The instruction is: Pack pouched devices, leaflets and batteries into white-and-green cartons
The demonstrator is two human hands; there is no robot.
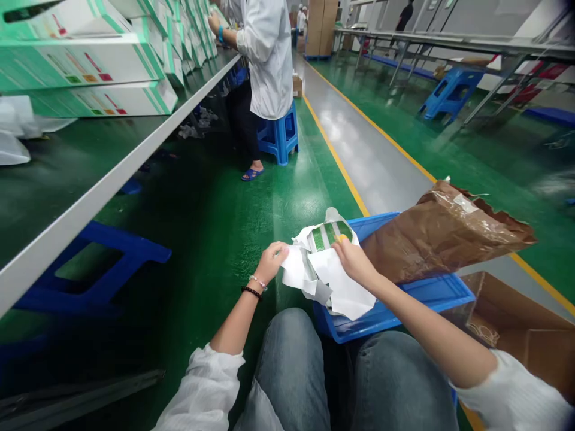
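White paper wrapping [345,290], torn and crumpled, hangs between my two hands over the near left part of a blue bin [372,323]. Its left edge is pinched in the fingers of my left hand [272,261]. My right hand [353,258] is closed at the wrapping's upper right, with something small and yellow at its fingertips. Inside the opened paper shows a green and white striped item [327,235]. A large brown paper bag [431,233] leans in the bin, to the right of my right hand.
An open cardboard box [525,335] stands right of the bin. At the left runs a worktable [121,149] with stacked green and white boxes [90,63]. A person [269,60] sits ahead on a blue stool [281,134]. Another blue stool [94,269] is under the table edge.
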